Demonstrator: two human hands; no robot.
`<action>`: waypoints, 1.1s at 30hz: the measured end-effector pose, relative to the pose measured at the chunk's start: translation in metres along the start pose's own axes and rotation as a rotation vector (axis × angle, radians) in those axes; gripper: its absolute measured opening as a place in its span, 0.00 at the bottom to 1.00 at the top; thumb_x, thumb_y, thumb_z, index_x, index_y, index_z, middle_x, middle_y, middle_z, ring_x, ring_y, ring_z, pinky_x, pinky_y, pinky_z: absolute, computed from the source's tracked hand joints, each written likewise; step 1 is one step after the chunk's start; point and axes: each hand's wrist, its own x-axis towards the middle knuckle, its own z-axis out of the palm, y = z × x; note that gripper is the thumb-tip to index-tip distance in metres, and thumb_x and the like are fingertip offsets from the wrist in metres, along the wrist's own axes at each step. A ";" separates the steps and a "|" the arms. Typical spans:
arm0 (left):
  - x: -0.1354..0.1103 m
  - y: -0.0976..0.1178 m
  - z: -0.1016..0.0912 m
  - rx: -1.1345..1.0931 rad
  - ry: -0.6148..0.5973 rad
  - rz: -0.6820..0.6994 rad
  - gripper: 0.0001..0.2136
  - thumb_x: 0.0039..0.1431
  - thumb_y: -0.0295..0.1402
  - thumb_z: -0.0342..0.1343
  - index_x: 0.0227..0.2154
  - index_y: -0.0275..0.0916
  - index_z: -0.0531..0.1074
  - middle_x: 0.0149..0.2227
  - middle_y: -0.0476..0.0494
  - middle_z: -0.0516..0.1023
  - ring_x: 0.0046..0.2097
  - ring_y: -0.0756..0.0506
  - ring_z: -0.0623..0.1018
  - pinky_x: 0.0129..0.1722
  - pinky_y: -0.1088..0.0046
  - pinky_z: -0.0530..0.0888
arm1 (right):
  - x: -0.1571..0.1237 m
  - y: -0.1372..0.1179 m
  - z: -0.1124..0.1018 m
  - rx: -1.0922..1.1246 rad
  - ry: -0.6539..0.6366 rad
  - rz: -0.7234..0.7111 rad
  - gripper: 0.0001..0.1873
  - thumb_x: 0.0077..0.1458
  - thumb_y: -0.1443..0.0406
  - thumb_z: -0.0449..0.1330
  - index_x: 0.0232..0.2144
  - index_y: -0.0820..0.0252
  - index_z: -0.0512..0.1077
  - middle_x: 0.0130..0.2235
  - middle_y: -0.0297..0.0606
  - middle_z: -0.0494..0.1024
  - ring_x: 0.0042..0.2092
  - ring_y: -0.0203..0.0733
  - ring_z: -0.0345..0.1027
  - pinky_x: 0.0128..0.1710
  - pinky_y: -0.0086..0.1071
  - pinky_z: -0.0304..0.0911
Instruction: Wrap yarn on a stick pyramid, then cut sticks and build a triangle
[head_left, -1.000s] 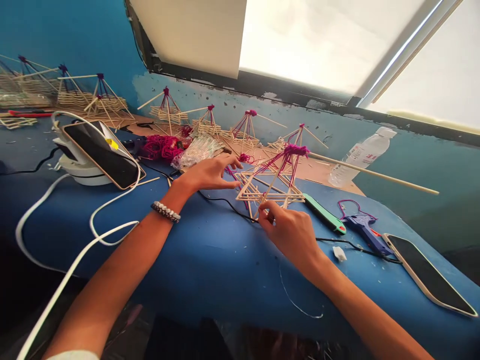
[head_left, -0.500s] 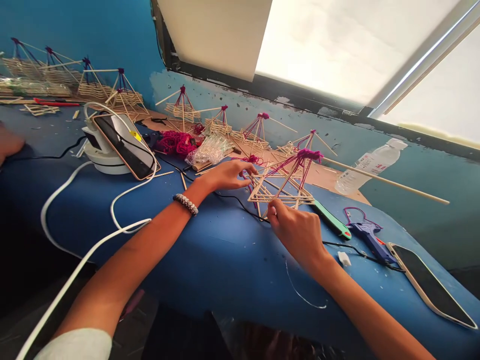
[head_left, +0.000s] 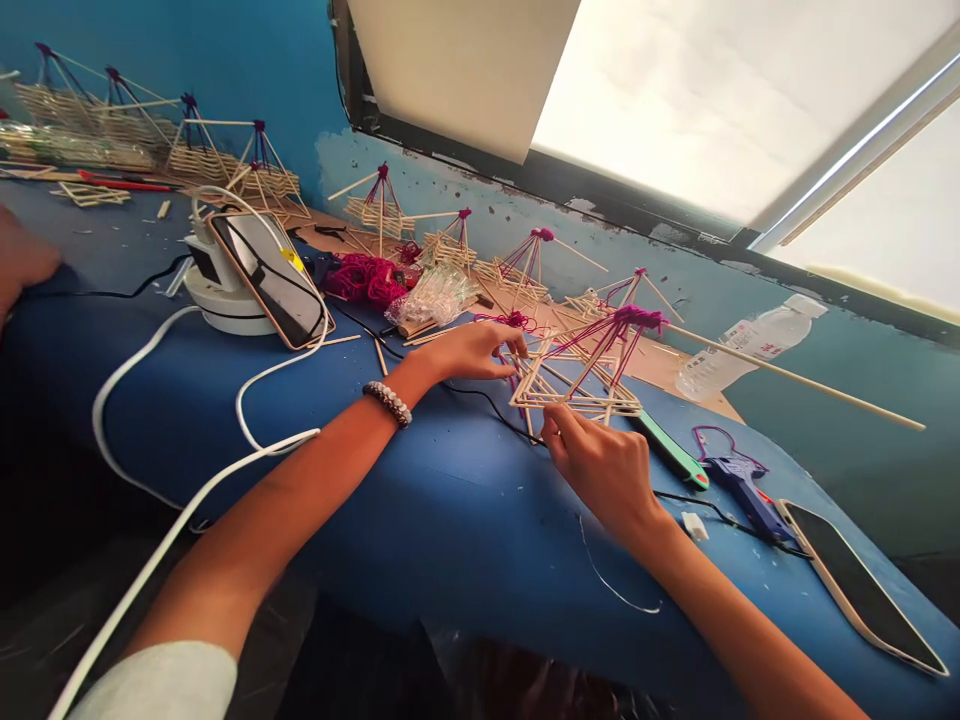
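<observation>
A wooden-stick frame (head_left: 611, 405) with sticks rising to a purple yarn knot (head_left: 637, 317) stands in front of me. From the knot a long stick (head_left: 795, 370) sticks out to the right. My left hand (head_left: 476, 352) has curled fingers at the frame's left side, beside a purple strand; its grip is partly hidden. At the near edge, my right hand (head_left: 600, 460) is closed, thumb and finger pinching the frame. A green cutter (head_left: 671, 450) lies right of the frame. Farther right is a blue glue gun (head_left: 746, 490).
Several similar stick models (head_left: 382, 205) line the wall. Left are a phone (head_left: 270, 280) leaning on a white charger base (head_left: 229, 305) and a white cable (head_left: 187, 515). Another phone (head_left: 862, 585), a bottle (head_left: 750, 350) and red yarn (head_left: 364, 278) lie about. Another person's hand (head_left: 26, 260) shows far left.
The view has shifted slightly, so most things appear a little farther right. Both hands stay at the stick frame in nearly the same pose.
</observation>
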 end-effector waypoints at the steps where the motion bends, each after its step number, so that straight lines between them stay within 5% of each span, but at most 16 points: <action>1: 0.000 -0.001 0.000 0.004 0.001 -0.003 0.15 0.60 0.32 0.62 0.50 0.40 0.78 0.50 0.45 0.83 0.44 0.46 0.80 0.45 0.73 0.72 | -0.001 0.000 0.000 0.000 0.016 -0.015 0.12 0.68 0.70 0.56 0.33 0.59 0.76 0.26 0.29 0.82 0.22 0.30 0.69 0.24 0.30 0.41; 9: -0.001 -0.003 0.002 0.014 -0.004 -0.003 0.16 0.60 0.33 0.61 0.51 0.41 0.78 0.50 0.46 0.83 0.43 0.46 0.80 0.44 0.73 0.72 | -0.002 0.000 0.002 -0.076 0.007 -0.010 0.10 0.66 0.71 0.58 0.31 0.60 0.74 0.22 0.28 0.78 0.22 0.31 0.69 0.23 0.30 0.40; 18: -0.001 -0.002 0.003 0.008 0.001 0.007 0.14 0.60 0.32 0.62 0.49 0.40 0.79 0.48 0.45 0.84 0.45 0.45 0.81 0.45 0.72 0.72 | 0.003 -0.002 0.005 -0.099 -0.184 0.045 0.12 0.67 0.72 0.52 0.33 0.59 0.72 0.23 0.33 0.78 0.23 0.34 0.68 0.24 0.32 0.34; 27: 0.001 0.002 0.003 0.022 -0.010 0.005 0.13 0.63 0.32 0.58 0.50 0.39 0.79 0.51 0.44 0.83 0.49 0.44 0.81 0.48 0.71 0.72 | 0.005 -0.003 0.003 -0.102 -0.111 0.020 0.11 0.67 0.73 0.51 0.39 0.60 0.73 0.22 0.30 0.76 0.22 0.33 0.67 0.24 0.32 0.35; 33: 0.003 0.012 0.009 0.164 0.032 -0.066 0.17 0.71 0.43 0.51 0.46 0.39 0.81 0.47 0.41 0.83 0.46 0.42 0.81 0.41 0.69 0.70 | 0.007 -0.003 0.003 -0.057 -0.056 -0.032 0.10 0.67 0.74 0.54 0.38 0.59 0.73 0.24 0.29 0.78 0.23 0.33 0.69 0.24 0.31 0.39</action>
